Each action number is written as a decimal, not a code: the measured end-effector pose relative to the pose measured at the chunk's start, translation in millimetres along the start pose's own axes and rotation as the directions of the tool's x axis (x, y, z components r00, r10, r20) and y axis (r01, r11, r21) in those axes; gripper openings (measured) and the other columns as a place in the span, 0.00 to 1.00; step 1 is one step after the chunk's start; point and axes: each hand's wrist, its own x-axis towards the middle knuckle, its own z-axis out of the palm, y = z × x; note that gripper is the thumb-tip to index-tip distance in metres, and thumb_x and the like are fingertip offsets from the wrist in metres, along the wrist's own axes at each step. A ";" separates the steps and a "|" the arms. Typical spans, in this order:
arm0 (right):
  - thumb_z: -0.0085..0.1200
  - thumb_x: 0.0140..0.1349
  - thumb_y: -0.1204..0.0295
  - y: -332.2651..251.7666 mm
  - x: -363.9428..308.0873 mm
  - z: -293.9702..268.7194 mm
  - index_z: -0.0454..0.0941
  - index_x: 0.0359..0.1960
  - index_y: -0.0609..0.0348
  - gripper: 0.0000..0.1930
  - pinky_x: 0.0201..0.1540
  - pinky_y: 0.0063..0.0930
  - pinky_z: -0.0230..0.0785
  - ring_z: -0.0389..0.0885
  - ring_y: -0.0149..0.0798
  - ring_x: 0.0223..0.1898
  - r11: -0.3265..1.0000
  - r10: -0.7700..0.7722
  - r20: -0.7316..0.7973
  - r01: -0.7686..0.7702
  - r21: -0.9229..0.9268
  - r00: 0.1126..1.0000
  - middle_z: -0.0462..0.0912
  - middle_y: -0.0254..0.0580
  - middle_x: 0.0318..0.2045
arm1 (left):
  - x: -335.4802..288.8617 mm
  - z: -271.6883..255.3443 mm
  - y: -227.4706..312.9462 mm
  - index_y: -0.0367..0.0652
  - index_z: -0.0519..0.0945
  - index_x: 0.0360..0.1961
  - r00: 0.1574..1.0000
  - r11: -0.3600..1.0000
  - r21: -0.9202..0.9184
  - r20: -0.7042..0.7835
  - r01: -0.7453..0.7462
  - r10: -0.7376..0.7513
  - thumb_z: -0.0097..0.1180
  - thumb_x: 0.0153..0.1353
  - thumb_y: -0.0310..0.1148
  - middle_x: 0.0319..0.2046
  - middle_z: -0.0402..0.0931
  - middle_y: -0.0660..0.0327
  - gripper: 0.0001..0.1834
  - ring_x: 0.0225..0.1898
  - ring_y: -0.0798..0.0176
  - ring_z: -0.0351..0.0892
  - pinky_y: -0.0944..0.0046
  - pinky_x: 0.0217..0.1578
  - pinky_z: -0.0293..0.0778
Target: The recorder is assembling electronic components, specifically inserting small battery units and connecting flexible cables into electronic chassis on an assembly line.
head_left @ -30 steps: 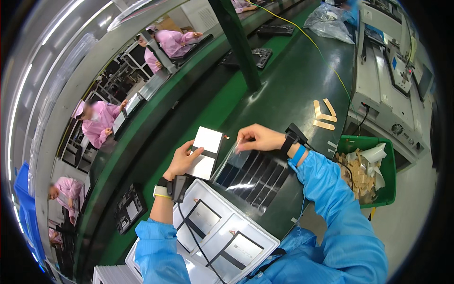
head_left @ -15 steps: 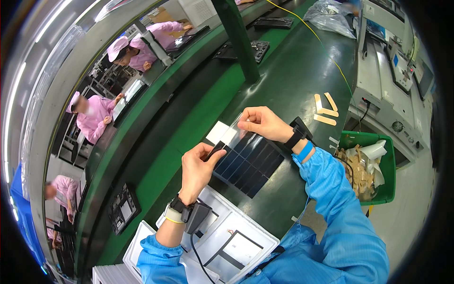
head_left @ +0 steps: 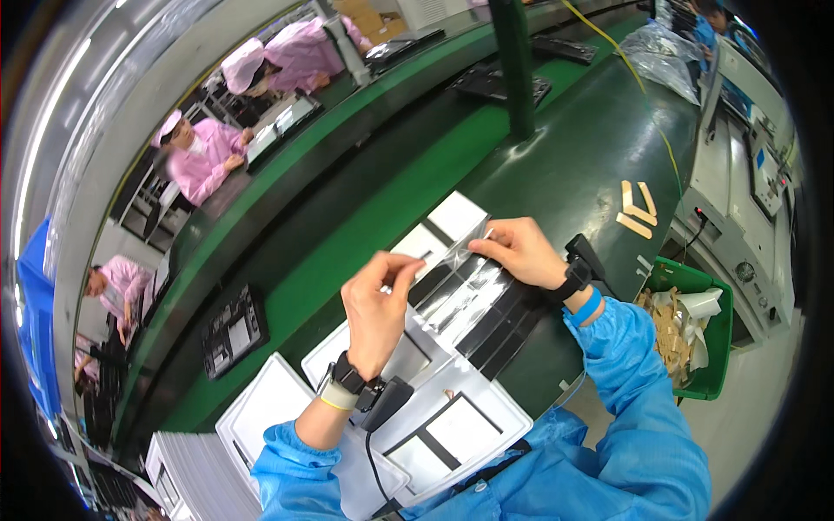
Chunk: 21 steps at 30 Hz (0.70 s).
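Right hand: fingers pinch black-strip sheet by its edge, apparently steadying it
Left hand: fingers narrow; whether gripping, cannot tell
Banded white battery: beside sheet, within reach

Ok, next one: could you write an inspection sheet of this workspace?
Surface: dark green tabletop beside a lighter green belt.
Job's things: white block with dark band; sheet of black strips; white tray holding similar blocks.
Clutter: tan strips, crumpled clear bag.
Hands: right hand pinches clear film; left hand near the sheet, grip unclear.
Cables: black cable from left wrist device; yellow cable over tabletop.
Surroundings: pink-clad co-workers, green bin of scraps, pale machine.
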 end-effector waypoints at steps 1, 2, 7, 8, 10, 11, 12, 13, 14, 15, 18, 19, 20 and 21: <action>0.65 0.69 0.66 -2.9 -2.3 -1.6 0.79 0.27 0.66 0.16 0.21 0.27 0.54 0.62 0.20 0.20 0.985 -0.113 -0.049 0.105 -0.134 0.992 0.70 0.28 0.14 | -0.7 -6.7 -1.6 0.34 0.86 0.39 0.995 0.998 -0.010 -0.073 -0.069 0.069 0.67 0.65 0.24 0.32 0.86 0.62 0.04 0.33 0.72 0.83 0.72 0.36 0.77; 0.65 0.69 0.66 -1.9 -6.5 -9.2 0.80 0.29 0.67 0.15 0.21 0.27 0.57 0.63 0.21 0.20 0.964 -0.117 -0.054 0.100 -0.244 0.992 0.72 0.29 0.14 | 0.7 -12.9 -5.8 0.34 0.85 0.42 0.989 0.979 -0.202 -0.145 -0.020 -0.010 0.65 0.66 0.23 0.33 0.85 0.62 0.05 0.33 0.72 0.82 0.72 0.37 0.76; 0.67 0.66 0.69 -16.4 -34.6 -41.5 0.82 0.33 0.67 0.12 0.28 0.28 0.70 0.77 0.27 0.23 0.917 0.041 -0.070 -0.065 -0.395 0.997 0.82 0.40 0.22 | -17.9 -79.7 -1.7 0.31 0.82 0.46 0.990 0.936 -0.327 0.000 0.133 -0.141 0.58 0.70 0.19 0.34 0.82 0.59 0.06 0.30 0.67 0.83 0.68 0.34 0.78; 0.69 0.63 0.69 -12.0 -40.3 -50.8 0.82 0.36 0.65 0.11 0.30 0.31 0.71 0.79 0.32 0.26 0.846 -0.011 -0.048 -0.016 -0.533 0.999 0.82 0.41 0.25 | -29.1 -88.1 -4.7 0.31 0.83 0.47 0.970 0.902 -0.358 0.095 0.242 -0.223 0.58 0.70 0.20 0.35 0.82 0.58 0.07 0.30 0.67 0.83 0.69 0.34 0.79; 0.72 0.55 0.70 -12.3 -49.8 -54.1 0.81 0.46 0.60 0.19 0.38 0.36 0.74 0.81 0.46 0.37 0.554 -0.288 -0.024 0.146 -0.820 0.957 0.81 0.46 0.35 | -52.5 -96.6 -9.6 0.32 0.83 0.51 0.900 0.833 -0.352 0.255 0.427 -0.354 0.57 0.72 0.22 0.35 0.83 0.58 0.10 0.28 0.68 0.84 0.70 0.31 0.79; 0.72 0.55 0.70 -22.0 -52.1 -49.9 0.81 0.46 0.60 0.19 0.38 0.36 0.74 0.81 0.46 0.37 0.547 -0.284 -0.020 0.145 -0.825 0.958 0.81 0.46 0.35 | -62.4 -96.7 -14.2 0.32 0.83 0.53 0.860 0.800 -0.338 0.325 0.495 -0.394 0.57 0.72 0.23 0.35 0.83 0.59 0.11 0.29 0.69 0.84 0.70 0.31 0.79; 0.72 0.55 0.71 -35.1 -48.0 -36.9 0.80 0.49 0.59 0.21 0.39 0.36 0.75 0.81 0.46 0.40 0.558 -0.354 -0.050 0.168 -0.812 0.934 0.82 0.46 0.37 | -72.2 -98.0 -15.1 0.33 0.83 0.53 0.836 0.781 -0.325 0.348 0.533 -0.425 0.57 0.73 0.24 0.35 0.82 0.59 0.11 0.29 0.70 0.83 0.71 0.31 0.79; 0.72 0.54 0.72 -50.0 -44.2 -22.1 0.79 0.52 0.59 0.23 0.40 0.36 0.75 0.81 0.46 0.43 0.568 -0.420 -0.083 0.190 -0.801 0.904 0.82 0.46 0.40 | -80.3 -98.2 -15.7 0.33 0.83 0.53 0.810 0.761 -0.312 0.372 0.569 -0.453 0.56 0.73 0.24 0.35 0.82 0.59 0.11 0.29 0.70 0.83 0.71 0.31 0.78; 0.71 0.56 0.74 -66.4 -41.2 2.2 0.80 0.52 0.60 0.21 0.40 0.34 0.76 0.83 0.43 0.41 0.742 -0.342 -0.111 0.195 -0.642 0.933 0.84 0.44 0.39 | -89.0 -99.8 -22.7 0.36 0.83 0.57 0.814 0.773 -0.298 0.373 0.560 -0.445 0.57 0.73 0.25 0.34 0.82 0.61 0.14 0.29 0.72 0.82 0.71 0.31 0.78; 0.70 0.58 0.75 -77.0 -40.8 21.5 0.80 0.52 0.61 0.20 0.41 0.31 0.78 0.86 0.38 0.39 0.896 -0.225 -0.052 0.186 -0.403 0.973 0.86 0.42 0.38 | -92.3 -99.8 -23.3 0.36 0.83 0.57 0.813 0.767 -0.309 0.372 0.563 -0.448 0.57 0.73 0.25 0.34 0.82 0.61 0.14 0.29 0.72 0.82 0.71 0.31 0.78; 0.69 0.62 0.75 -104.2 -45.9 83.5 0.73 0.59 0.65 0.26 0.42 0.24 0.80 0.87 0.30 0.38 0.999 -0.039 0.306 0.027 0.044 0.951 0.87 0.42 0.39 | -95.2 -96.2 -21.4 0.37 0.81 0.61 0.821 0.823 -0.239 0.412 0.516 -0.395 0.59 0.71 0.23 0.36 0.82 0.62 0.18 0.30 0.72 0.81 0.72 0.33 0.79; 0.69 0.61 0.78 -103.1 -45.0 104.4 0.75 0.57 0.66 0.23 0.41 0.24 0.81 0.88 0.32 0.36 0.992 -0.083 0.309 0.049 0.117 0.947 0.87 0.42 0.36 | -95.3 -95.8 -20.3 0.37 0.81 0.61 0.823 0.820 -0.245 0.406 0.518 -0.398 0.59 0.71 0.23 0.36 0.82 0.62 0.18 0.30 0.72 0.81 0.72 0.33 0.79; 0.68 0.61 0.79 -101.9 -40.8 115.1 0.75 0.56 0.66 0.22 0.40 0.24 0.81 0.88 0.33 0.35 0.993 -0.080 0.320 0.048 0.104 0.944 0.87 0.42 0.34 | -94.5 -95.8 -18.8 0.37 0.80 0.62 0.820 0.829 -0.229 0.422 0.510 -0.387 0.58 0.71 0.22 0.38 0.83 0.62 0.19 0.30 0.72 0.81 0.72 0.33 0.79; 0.67 0.61 0.80 -100.9 -37.7 121.9 0.76 0.55 0.66 0.21 0.39 0.24 0.82 0.89 0.34 0.33 0.995 -0.076 0.333 0.047 0.092 0.940 0.87 0.42 0.32 | -94.9 -96.6 -18.7 0.37 0.79 0.63 0.816 0.838 -0.214 0.437 0.502 -0.377 0.58 0.71 0.22 0.39 0.83 0.61 0.20 0.30 0.72 0.81 0.72 0.34 0.80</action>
